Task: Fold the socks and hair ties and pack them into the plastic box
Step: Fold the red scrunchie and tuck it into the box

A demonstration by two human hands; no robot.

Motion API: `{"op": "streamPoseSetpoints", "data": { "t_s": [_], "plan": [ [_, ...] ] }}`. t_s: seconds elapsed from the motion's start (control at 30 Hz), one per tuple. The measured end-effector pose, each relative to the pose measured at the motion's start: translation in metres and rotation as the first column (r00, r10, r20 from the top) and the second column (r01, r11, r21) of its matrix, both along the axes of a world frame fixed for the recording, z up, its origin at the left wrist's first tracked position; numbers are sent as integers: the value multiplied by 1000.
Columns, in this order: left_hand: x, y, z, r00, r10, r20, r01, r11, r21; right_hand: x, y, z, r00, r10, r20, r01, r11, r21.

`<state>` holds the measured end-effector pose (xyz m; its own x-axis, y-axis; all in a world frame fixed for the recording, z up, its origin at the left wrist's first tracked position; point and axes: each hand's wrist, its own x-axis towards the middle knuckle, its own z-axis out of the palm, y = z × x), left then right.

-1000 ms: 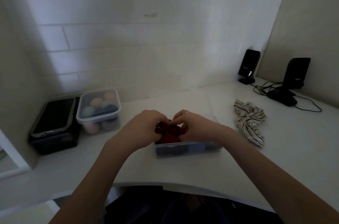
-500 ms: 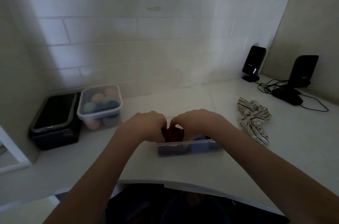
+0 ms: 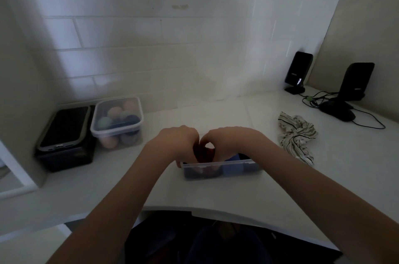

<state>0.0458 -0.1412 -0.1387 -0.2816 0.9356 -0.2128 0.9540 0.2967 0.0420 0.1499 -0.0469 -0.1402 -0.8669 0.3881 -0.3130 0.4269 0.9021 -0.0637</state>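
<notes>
A clear plastic box (image 3: 222,169) sits on the white counter in front of me, with dark and blue fabric showing through its front wall. Both my hands reach down into it from above. My left hand (image 3: 177,145) and my right hand (image 3: 228,141) are side by side, fingers curled downward, pressing a dark red hair tie (image 3: 206,154) into the box's left part. My fingertips are hidden inside the box. A striped white scrunchie (image 3: 296,134) lies loose on the counter to the right.
At the left stand a lidded clear tub of coloured balls (image 3: 117,122) and a black box with a phone on top (image 3: 64,134). Two black speakers (image 3: 299,71) with cables sit at the back right. The counter's front edge curves just below the box.
My hands have dropped from holding the red hair tie above the box to pushing it down inside; less of the red fabric shows. The view has shifted slightly.
</notes>
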Motion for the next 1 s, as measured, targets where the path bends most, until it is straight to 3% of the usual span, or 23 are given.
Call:
{"op": "streamPoseSetpoints", "data": {
  "t_s": [0.17, 0.3, 0.4, 0.53, 0.73, 0.87, 1.0],
  "plan": [
    [-3, 5, 1, 999, -6, 35, 8, 998, -60, 9, 8, 8, 999, 0, -34, -4, 995, -97],
    [-6, 5, 0, 998, -15, 63, 19, 997, -75, 6, 3, 8, 999, -41, -4, 42, 996, 82],
    [-8, 3, -2, 997, -9, 81, 16, 996, -89, 1, -1, 8, 995, -44, 91, 32, 991, 127],
    [-9, 3, -3, 992, 17, 122, -5, 995, -98, 1, -1, 10, 970, -39, 241, 30, 999, 41],
    [-11, 5, -5, 990, 28, 136, -15, 995, -99, 16, 1, -6, 997, -81, -15, 82, 991, 107],
    [-11, 7, -2, 988, 22, 152, -11, 997, -76, 24, 10, -6, 988, -105, -113, 91, 988, -125],
    [-12, 2, 6, 991, -10, 131, 21, 996, -84, 39, 14, -6, 946, -146, -291, 78, 970, -232]
  ]
}}
